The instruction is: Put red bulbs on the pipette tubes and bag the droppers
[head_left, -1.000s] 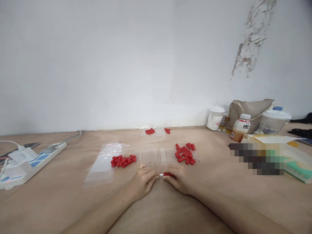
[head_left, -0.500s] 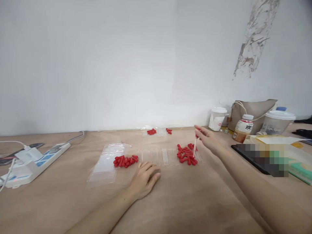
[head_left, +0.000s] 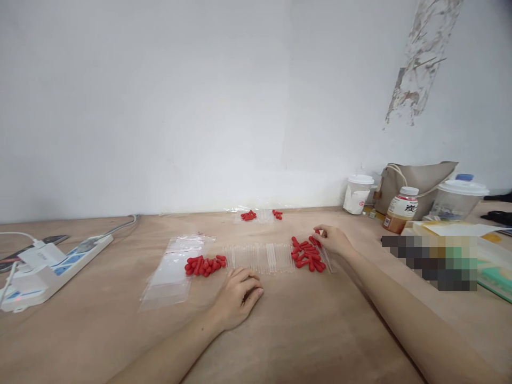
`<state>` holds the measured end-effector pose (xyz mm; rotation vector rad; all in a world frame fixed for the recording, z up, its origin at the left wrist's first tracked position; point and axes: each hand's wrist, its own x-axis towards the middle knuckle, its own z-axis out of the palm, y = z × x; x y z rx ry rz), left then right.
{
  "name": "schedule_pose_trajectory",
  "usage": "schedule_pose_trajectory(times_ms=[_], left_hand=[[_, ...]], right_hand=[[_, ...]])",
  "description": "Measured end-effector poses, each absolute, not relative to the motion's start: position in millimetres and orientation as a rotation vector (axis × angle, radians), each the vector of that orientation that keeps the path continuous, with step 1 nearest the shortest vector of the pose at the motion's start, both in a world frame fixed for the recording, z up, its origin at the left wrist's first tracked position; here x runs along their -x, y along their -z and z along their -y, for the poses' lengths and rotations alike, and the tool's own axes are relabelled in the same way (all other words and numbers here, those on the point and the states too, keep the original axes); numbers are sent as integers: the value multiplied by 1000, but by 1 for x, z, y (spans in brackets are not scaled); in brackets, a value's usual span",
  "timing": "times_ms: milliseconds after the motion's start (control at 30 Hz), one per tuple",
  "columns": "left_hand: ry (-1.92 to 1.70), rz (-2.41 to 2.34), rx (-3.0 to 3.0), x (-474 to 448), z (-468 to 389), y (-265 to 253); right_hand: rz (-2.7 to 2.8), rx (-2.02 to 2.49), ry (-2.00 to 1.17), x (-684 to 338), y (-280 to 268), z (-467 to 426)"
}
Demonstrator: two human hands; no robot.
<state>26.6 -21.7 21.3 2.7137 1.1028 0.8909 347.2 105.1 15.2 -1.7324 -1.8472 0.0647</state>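
Head view, hands: While my left hand (head_left: 239,298) rests palm down on the table (head_left: 280,336), my right hand (head_left: 336,241) works well apart from it, at the far right edge of the red pieces.
Right fingers: pinched together on a red bulb (head_left: 317,232), its end showing just above the fingertips; whether a tube is fitted in it I cannot tell, the hand being in the way.
Left fingers: loosely curled, thumb standing off from them, nothing seen in their grasp; they lie just below the tube row.
Tube row: clear thin tubes (head_left: 256,257) side by side, between the two red piles.
Left pile: red bulbs (head_left: 205,265), heaped at the left end of the row.
Right pile: more red bulbs (head_left: 307,254), just left of and below my right fingers; a few thin stems (head_left: 329,260) show at its right side.
Bags: flat clear bags (head_left: 170,274) left of the left pile; a further clear bag with red bulbs (head_left: 248,215) near the wall.
Step in hand (judged): laying the pinched piece down beside the stems.
Next move (judged): calls for a low, gentle release, stem in line with its neighbours, without nudging the pile; the tubes look slender and apt to roll.
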Motion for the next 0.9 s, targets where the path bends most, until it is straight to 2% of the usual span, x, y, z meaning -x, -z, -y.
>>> schedule_pose_trajectory(times_ms=[433,700,900], left_hand=[[-906,-1117,-2694,-27,22,-22],[-929,-1211,-2674,-28,22,-23],[-1010,-1251,-2676,-27,19,-19]], right_hand=[[1714,1641,-120,-347,-23,-99],[2152,1384,-290,-319,-41,-57],[2161,1349,-58,-286,-33,-41]])
